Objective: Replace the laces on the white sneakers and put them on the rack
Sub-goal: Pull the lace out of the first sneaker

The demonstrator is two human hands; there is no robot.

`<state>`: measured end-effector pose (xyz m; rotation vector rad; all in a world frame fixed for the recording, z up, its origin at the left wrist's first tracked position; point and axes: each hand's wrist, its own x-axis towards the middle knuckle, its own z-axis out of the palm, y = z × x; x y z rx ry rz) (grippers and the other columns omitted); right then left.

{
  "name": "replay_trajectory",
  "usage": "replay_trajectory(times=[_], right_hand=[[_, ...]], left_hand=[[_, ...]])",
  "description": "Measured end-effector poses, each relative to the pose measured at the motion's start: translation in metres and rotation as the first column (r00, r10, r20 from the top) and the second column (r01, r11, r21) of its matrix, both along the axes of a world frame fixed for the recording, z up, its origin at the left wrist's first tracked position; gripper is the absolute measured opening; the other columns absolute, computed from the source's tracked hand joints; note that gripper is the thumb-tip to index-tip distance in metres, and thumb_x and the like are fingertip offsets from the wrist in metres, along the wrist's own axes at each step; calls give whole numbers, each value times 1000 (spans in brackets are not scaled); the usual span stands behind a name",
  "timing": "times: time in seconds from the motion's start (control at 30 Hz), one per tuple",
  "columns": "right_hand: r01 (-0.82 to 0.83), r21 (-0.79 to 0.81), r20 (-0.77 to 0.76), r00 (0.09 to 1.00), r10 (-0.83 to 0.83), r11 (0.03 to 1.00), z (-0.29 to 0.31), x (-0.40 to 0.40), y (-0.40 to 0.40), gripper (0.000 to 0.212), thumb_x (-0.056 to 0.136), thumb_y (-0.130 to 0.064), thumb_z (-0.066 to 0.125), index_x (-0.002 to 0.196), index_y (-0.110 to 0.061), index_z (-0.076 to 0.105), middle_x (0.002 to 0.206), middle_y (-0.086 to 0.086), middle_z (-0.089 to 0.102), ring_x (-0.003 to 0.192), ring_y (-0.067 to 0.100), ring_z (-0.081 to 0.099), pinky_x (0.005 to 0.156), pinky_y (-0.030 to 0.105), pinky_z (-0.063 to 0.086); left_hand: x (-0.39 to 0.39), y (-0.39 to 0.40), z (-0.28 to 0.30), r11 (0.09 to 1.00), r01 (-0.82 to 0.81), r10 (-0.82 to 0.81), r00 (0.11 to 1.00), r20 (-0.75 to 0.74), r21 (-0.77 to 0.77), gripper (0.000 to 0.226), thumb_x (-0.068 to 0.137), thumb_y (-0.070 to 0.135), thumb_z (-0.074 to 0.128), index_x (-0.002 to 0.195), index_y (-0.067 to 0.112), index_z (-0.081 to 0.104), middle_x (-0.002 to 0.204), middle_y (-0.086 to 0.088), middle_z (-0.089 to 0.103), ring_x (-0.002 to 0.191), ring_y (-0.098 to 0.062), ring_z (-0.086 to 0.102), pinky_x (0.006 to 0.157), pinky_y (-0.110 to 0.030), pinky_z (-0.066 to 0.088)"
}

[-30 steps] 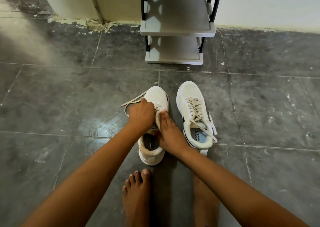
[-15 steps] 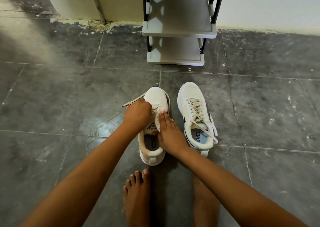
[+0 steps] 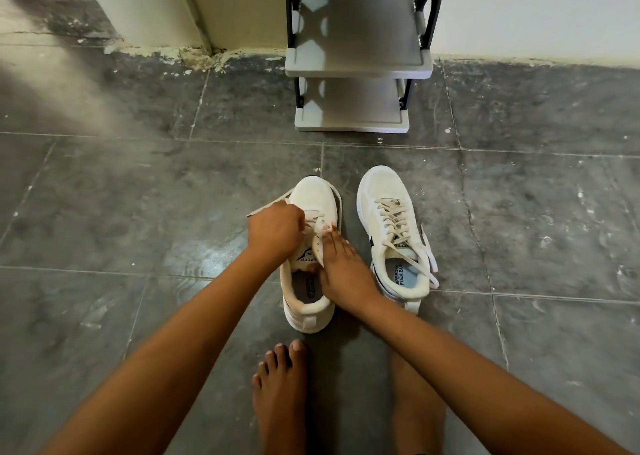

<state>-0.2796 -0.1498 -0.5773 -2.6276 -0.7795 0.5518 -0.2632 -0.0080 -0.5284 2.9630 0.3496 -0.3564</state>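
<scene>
Two white sneakers stand side by side on the dark floor, toes pointing at the rack (image 3: pixel 356 63). On the left sneaker (image 3: pixel 311 298), my left hand (image 3: pixel 275 231) has its fingers curled round the beige lace (image 3: pixel 266 206), whose end sticks out to the left. My right hand (image 3: pixel 341 269) lies on this shoe's right side, fingers straight along the eyelets, thumb at the tongue. The right sneaker (image 3: pixel 382 191) stands untouched with its beige lace threaded and its ends hanging loose.
The grey two-tier rack on black posts stands against the white wall straight ahead. A cream wall corner (image 3: pixel 149 7) juts out at the back left. My bare feet (image 3: pixel 280 395) rest on the grey tiles just behind the shoes.
My left hand has pulled the lace up and left, and the loop that lay on the floor has shortened. The left sneaker has tilted slightly. The right hand stays pressed on it.
</scene>
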Motion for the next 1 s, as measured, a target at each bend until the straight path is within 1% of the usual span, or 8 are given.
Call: replay_trajectory(times=[0.1, 0.23, 0.4, 0.63, 0.73, 0.8, 0.87, 1.0], right_hand=[[-4, -14, -6, 1000, 4, 1000, -1, 1, -1, 68, 97, -23, 39, 149, -3, 0, 158, 16, 1, 146, 24, 5, 117, 30, 4], [-24, -26, -14, 1000, 23, 999, -2, 1, 0, 69, 96, -40, 22, 148, 0, -3, 157, 19, -4, 146, 27, 2, 117, 33, 6], [-2, -5, 2, 1000, 2, 1000, -1, 0, -1, 68, 99, -28, 36, 149, -3, -3, 158, 16, -3, 147, 23, 2, 117, 31, 4], [-10, -13, 7, 1000, 10, 1000, 0, 0, -1, 71, 95, -21, 39, 149, -3, -3, 158, 16, -3, 147, 23, 3, 117, 30, 4], [-6, -28, -13, 1000, 6, 1000, 0, 0, -1, 70, 96, -24, 38, 149, -2, -3, 158, 17, -3, 146, 24, 2, 117, 31, 4], [-13, -31, -14, 1000, 13, 999, -2, 1, 0, 69, 97, -37, 25, 148, -1, -3, 157, 18, -2, 146, 27, 3, 117, 33, 5], [-23, -39, -15, 1000, 22, 999, -4, 1, 1, 71, 96, -42, 21, 148, 0, -3, 157, 19, -2, 146, 27, 2, 117, 34, 5], [-3, -12, -9, 1000, 3, 1000, -3, 2, 0, 68, 99, -31, 35, 149, -3, -1, 158, 16, -1, 147, 24, 1, 117, 32, 3]], left_hand=[[3, -8, 2, 987, -46, 58, 996, 75, -154, 18, 89, 15, 52, 92, 13, 70, 92, -6, 66, 82, -24, 61, 63, -30, 45], [12, -9, 34, 594, -111, 354, 925, 135, -797, 15, 87, 12, 65, 72, 13, 64, 66, -3, 60, 53, -5, 50, 55, -19, 41], [9, 10, 19, 937, -60, 47, 998, -47, -344, 28, 81, 21, 69, 109, 21, 67, 104, -3, 65, 95, -20, 60, 82, -34, 51], [2, -8, -3, 996, 49, -50, 999, 13, 76, 20, 92, 24, 50, 95, 14, 67, 103, -5, 63, 83, -22, 61, 59, -29, 41], [9, -8, 9, 982, 30, -24, 999, 32, -187, 14, 89, 19, 59, 90, 11, 70, 89, -4, 66, 79, -21, 59, 62, -29, 42], [10, -8, 30, 757, -36, 114, 990, 77, -652, 9, 85, 15, 68, 85, 7, 70, 78, -7, 65, 74, -17, 58, 68, -32, 47], [8, -6, 46, 532, -62, 290, 950, 113, -844, 6, 84, 11, 69, 83, 5, 68, 71, -4, 63, 67, -11, 57, 66, -24, 48], [11, 12, 27, 879, -80, 144, 984, 102, -470, 32, 80, 28, 73, 106, 10, 69, 94, -2, 67, 90, -19, 62, 75, -28, 47]])
